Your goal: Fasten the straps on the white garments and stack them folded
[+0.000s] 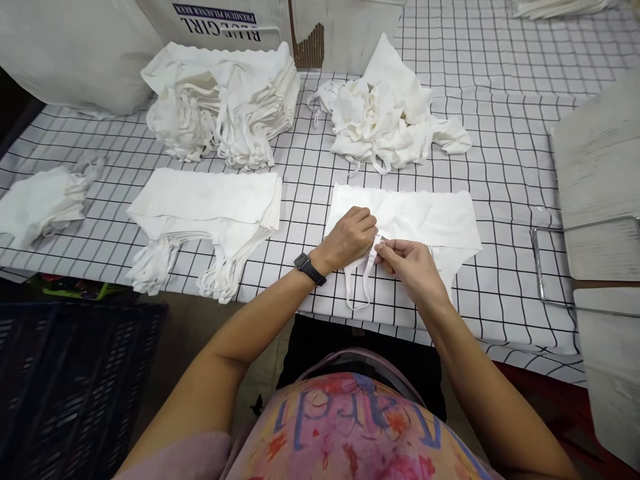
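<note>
A white garment with thin straps lies flat on the checked tablecloth in front of me. Near its lower middle, my left hand is closed, its fingertips pinching the upper end of a white strap. My right hand pinches the same strap just beside them, at what looks like a small clip or slider. The fingertips hide part of this fitting. Below the hands the strap hangs in a loop over the cloth. A dark watch is on my left wrist.
Left of my hands is a neat stack of similar garments, with a taller stack behind it. A loose heap lies beyond the work. Cardboard boxes stand at the back, and a pale panel with a wire frame is at right.
</note>
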`<state>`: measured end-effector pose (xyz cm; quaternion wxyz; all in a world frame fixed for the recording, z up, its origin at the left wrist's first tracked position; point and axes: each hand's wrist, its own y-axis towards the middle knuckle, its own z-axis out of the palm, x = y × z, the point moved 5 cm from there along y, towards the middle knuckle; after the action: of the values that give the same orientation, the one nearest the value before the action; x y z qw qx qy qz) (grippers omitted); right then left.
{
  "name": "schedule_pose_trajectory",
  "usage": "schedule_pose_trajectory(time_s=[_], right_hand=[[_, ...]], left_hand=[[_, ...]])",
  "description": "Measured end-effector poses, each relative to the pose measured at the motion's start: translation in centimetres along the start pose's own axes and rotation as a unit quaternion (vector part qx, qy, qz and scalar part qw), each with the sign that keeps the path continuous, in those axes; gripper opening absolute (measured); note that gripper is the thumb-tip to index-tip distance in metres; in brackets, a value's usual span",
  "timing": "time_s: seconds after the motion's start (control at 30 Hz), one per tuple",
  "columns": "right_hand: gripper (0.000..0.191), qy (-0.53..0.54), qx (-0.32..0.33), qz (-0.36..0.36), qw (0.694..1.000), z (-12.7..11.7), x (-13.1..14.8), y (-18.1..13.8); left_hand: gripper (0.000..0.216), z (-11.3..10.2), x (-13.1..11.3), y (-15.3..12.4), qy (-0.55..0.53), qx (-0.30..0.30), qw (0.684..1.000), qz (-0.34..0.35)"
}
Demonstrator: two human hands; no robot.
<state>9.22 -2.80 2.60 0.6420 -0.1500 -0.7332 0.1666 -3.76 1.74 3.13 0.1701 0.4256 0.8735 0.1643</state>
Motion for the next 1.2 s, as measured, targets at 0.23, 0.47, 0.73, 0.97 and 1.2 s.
schedule_pose_trajectory(time_s=[0.23,0.47,0.73,0.97,1.2], right_hand=[[0.029,-0.082,-0.058,-0.088,0.991,-0.7,-0.8,-1.6],[0.032,-0.063,-0.059,-0.081,0.993,0.5,-0.5,0.1],[0.029,-0.156,-0.007,-0.123,0.98,-0.4,0.9,-1.7],[0.059,-0.448,-0.173,-0.225,0.847,-7.9,-2.0,-5.2],[0.072,-0.497,-0.121,-0.13,0.85,-10.6,-3.9,-5.7]], left_hand=[[0.028,-0.4,-0.2,-0.1,0.022,0.016,1.0,0.001],[0.031,-0.3,-0.3,-0.1,0.025,0.03,0.999,0.001],[0.027,-1.3,-0.4,-0.1,0.047,0.069,0.996,-0.015],[0.056,-2.9,0.6,-5.2,0.017,0.15,0.965,-0.215],[0.069,-4.4,0.9,-6.9,0.048,0.184,0.925,-0.328]])
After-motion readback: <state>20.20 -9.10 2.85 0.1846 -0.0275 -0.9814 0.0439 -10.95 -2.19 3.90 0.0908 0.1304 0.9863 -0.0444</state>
